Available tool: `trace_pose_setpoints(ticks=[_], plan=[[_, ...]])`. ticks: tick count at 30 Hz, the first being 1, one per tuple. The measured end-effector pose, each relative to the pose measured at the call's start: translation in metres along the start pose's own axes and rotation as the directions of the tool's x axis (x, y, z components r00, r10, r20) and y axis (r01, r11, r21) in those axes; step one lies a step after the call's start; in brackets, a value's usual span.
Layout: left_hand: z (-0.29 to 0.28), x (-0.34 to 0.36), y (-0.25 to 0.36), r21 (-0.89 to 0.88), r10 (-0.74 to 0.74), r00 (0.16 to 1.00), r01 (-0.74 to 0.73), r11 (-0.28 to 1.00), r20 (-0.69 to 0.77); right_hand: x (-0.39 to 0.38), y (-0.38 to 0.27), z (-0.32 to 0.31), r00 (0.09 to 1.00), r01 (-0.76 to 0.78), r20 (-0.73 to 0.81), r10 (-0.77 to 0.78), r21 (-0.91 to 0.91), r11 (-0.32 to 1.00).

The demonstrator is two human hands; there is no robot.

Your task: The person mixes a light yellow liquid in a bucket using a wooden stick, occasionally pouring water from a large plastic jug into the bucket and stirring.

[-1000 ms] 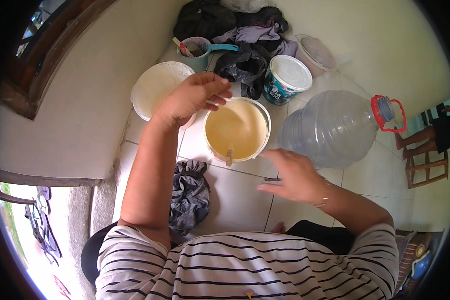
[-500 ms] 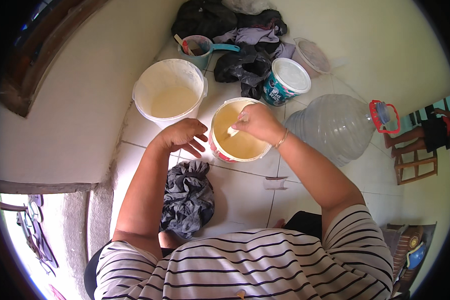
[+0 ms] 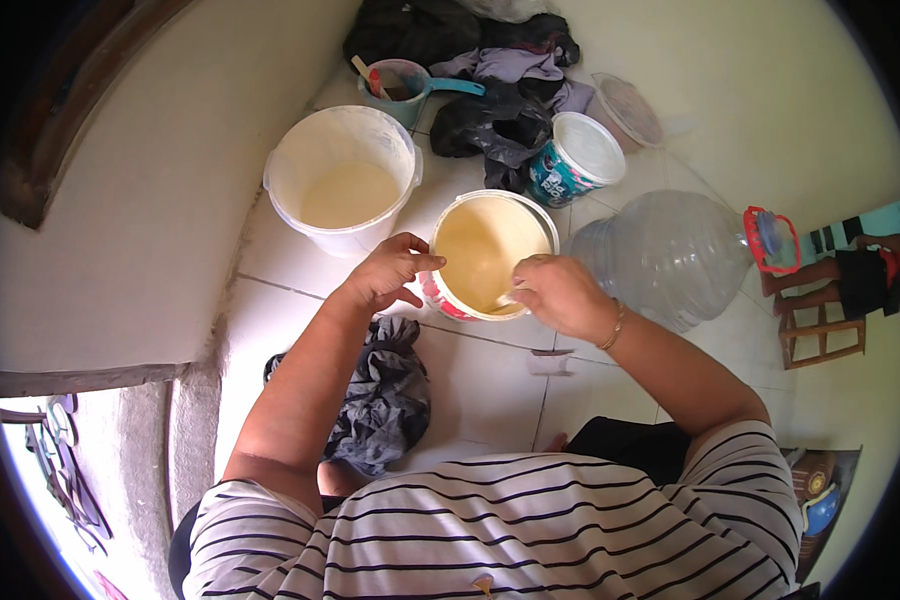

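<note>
A white bucket with red print (image 3: 432, 290) stands on the floor in front of me, with creamy yellowish liquid (image 3: 470, 250) inside. At its left rim is my left hand (image 3: 388, 274), fingertips over the edge and thumb apart below, gripping it. My right hand (image 3: 568, 296) is closed at the near right rim on a short pale tool (image 3: 510, 298). Its lower end dips toward the liquid, and my fingers cover most of it, so its kind is unclear. Behind my left hand a larger white bucket (image 3: 288, 200) contains similar pale liquid.
A crumpled dark grey cloth (image 3: 380, 400) lies near me. Right of the bucket lies a big clear water jug (image 3: 660, 255) with a red handle. Farther back are a lidded teal tub (image 3: 560, 180), a blue dipper (image 3: 455, 86) and black bags (image 3: 410, 40). A person's legs (image 3: 805, 285) show at right.
My right hand has moved from inside the bucket toward its near right rim with the pale tool. My left hand has come right, from beside the bucket onto its rim.
</note>
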State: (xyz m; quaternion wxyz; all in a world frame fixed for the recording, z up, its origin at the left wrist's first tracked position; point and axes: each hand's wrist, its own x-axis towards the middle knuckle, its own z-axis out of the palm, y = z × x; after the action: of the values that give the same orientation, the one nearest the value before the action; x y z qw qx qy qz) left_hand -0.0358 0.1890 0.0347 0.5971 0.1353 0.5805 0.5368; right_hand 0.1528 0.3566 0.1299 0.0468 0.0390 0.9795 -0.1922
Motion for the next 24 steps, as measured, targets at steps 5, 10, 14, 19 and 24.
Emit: trace_pose_setpoints(ticks=[5,10,14,19,24], plan=[[0.021,0.008,-0.011,-0.193,0.055,0.995,-0.069,0.979,-0.078,0.016,0.0,0.001,0.995,-0.01,-0.094,0.015,0.049,0.999],[0.044,-0.006,0.004,-0.115,0.144,0.977,-0.163,0.98,-0.157,0.023,0.004,-0.015,0.987,0.067,-0.14,-0.076,-0.066,0.996],[0.049,-0.001,0.006,-0.138,0.248,0.923,-0.298,0.945,-0.293,0.019,0.011,-0.017,0.942,0.025,-0.317,-0.115,-0.275,0.961],[0.052,0.011,-0.003,-0.042,0.34,0.857,-0.385,0.922,-0.387,-0.001,0.037,0.002,0.929,-0.145,-0.37,-0.016,-0.404,0.903],[0.06,0.013,-0.001,0.012,0.335,0.836,-0.367,0.93,-0.433,-0.015,0.003,0.034,0.947,-0.263,-0.239,0.213,-0.2,0.944]])
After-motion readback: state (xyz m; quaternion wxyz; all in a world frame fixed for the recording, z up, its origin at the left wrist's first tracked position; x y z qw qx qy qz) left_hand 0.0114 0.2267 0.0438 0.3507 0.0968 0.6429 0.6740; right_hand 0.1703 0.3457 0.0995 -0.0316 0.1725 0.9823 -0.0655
